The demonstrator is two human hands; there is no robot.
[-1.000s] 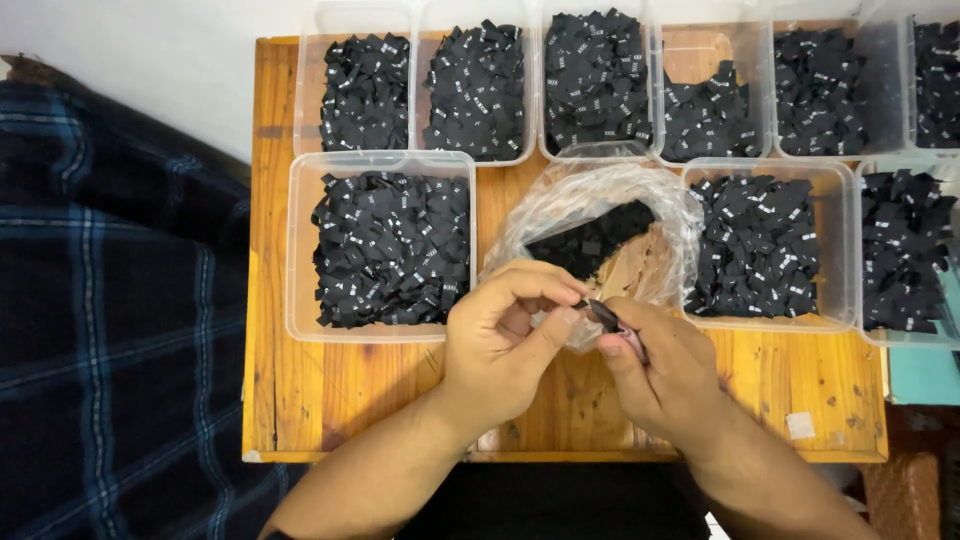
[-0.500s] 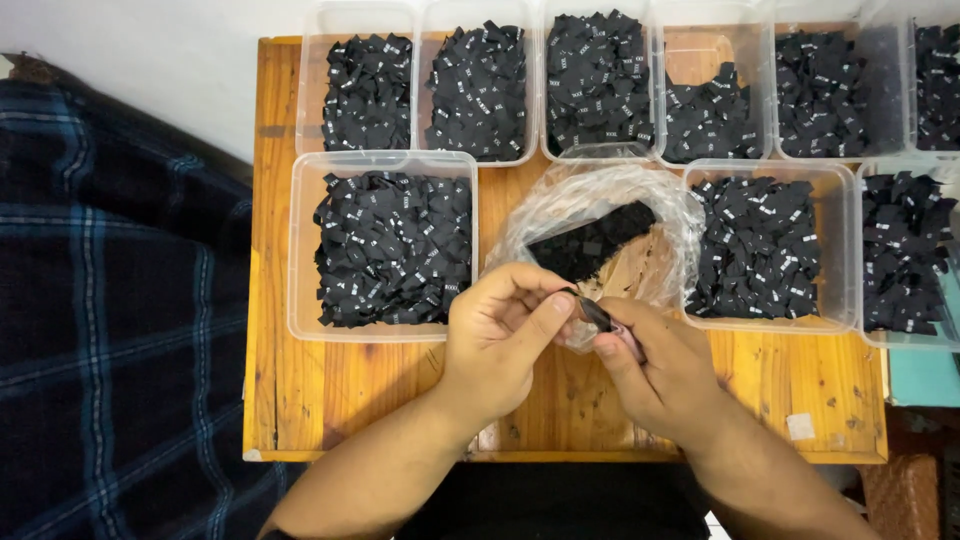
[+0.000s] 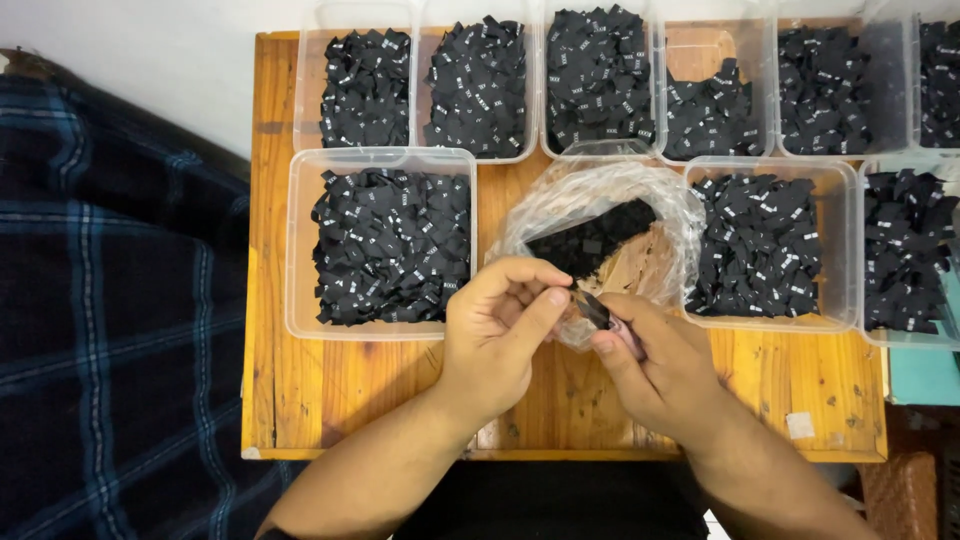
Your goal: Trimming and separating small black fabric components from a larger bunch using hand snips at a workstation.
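Observation:
My left hand (image 3: 495, 335) and my right hand (image 3: 665, 375) meet over the front middle of a wooden table (image 3: 350, 390). In my right hand is a slim dark piece with a pinkish lower part (image 3: 603, 318), held between thumb and fingers. The thumb and fingers of my left hand pinch its dark upper end. What exactly sits at that end is too small to tell. Just behind the hands lies an open clear plastic bag (image 3: 610, 195) holding a heap of small black fabric labels (image 3: 590, 240).
Clear plastic tubs of black labels ring the bag: one at the left (image 3: 300, 250), one at the right (image 3: 850, 250), another at the far right, and several in a back row (image 3: 480, 155). A dark plaid cloth (image 3: 110, 300) lies left of the table. A small white scrap (image 3: 800, 425) sits front right.
My left thumb and fingers have closed a little more onto the dark end of the slim piece. Both hands stay in the same place.

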